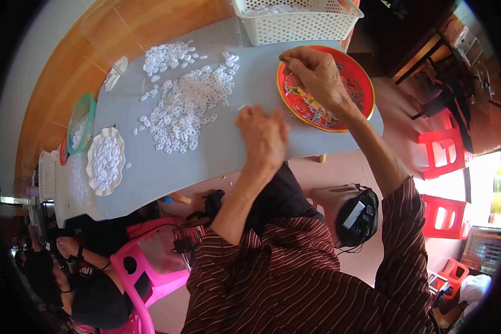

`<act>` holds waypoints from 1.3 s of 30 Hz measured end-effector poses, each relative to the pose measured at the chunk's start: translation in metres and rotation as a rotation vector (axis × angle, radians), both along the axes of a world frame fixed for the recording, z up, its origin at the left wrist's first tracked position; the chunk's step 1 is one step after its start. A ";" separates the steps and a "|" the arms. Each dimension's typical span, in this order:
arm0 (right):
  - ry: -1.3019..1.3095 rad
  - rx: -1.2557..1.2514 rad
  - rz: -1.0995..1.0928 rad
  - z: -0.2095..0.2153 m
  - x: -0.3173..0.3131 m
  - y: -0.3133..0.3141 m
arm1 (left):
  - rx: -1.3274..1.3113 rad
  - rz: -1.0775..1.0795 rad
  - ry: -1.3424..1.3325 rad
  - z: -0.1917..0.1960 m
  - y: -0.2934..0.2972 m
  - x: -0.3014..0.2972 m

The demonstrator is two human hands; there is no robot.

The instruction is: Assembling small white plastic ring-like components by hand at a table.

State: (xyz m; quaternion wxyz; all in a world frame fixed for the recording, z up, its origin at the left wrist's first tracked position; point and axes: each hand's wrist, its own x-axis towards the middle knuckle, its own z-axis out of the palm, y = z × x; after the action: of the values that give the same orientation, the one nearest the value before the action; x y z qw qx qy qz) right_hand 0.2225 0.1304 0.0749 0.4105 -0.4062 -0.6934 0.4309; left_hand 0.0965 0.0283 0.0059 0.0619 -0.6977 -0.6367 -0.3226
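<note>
The person sits at a grey table (217, 161), and the red plate (362, 83) near its right end serves as the landmark here. The right hand (316, 75) hovers over the left half of that plate with fingers pinched together above the small pale pieces lying in it; whether a piece is actually caught between the fingertips is too small to tell. The left hand (263, 136) rests on the table just left of the plate, curled loosely with its back to the camera, and a tiny white piece (241, 107) shows at its upper edge, apparently nipped between thumb and finger, though the grip itself is hidden. The step in hand looks like picking or joining small parts one at a time, drawing from the plate. The next move would seem to call for a fine pinch and for bringing the 2 hands close together without scattering the loose stock. Well to the left of the plate lies a wide spread of small white plastic rings (186, 103) on the tabletop. Above the plate, at the table's far edge, stands a white mesh basket (295, 22). Far left of the plate sit a scalloped white dish (106, 161) heaped with white pieces and a green basket (80, 122). Right of the plate, on the floor, stand 2 red plastic stools (442, 153). Below and left of it another person (72, 289) sits on a pink chair (145, 273). The floor is reddish, and a wooden surface borders the table's far side.
</note>
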 end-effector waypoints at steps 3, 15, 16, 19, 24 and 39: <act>-0.034 0.168 0.033 -0.003 0.010 -0.021 | 0.005 0.019 0.050 -0.002 -0.004 -0.036; -0.928 0.363 -0.001 -0.028 0.025 -0.131 | -0.086 -0.341 -0.405 0.019 0.006 -0.016; -0.945 0.330 -0.042 -0.029 0.029 -0.128 | -0.131 -0.362 -0.406 0.022 0.014 -0.013; -0.921 0.478 -0.049 -0.037 0.035 -0.122 | -0.094 -0.450 -0.384 0.015 0.035 -0.011; -1.050 0.422 -0.040 -0.034 0.032 -0.117 | -0.176 -0.462 -0.351 0.018 0.046 -0.007; -1.102 0.635 0.098 -0.046 -0.058 -0.098 | -0.335 -0.515 -0.065 0.038 0.073 -0.019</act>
State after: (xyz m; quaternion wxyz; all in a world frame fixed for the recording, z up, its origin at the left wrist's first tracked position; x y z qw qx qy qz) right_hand 0.1648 0.0322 0.0289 0.0738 -0.3945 -0.9146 -0.0495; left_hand 0.0776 0.1011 0.0442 -0.1584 -0.8257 -0.4850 -0.2405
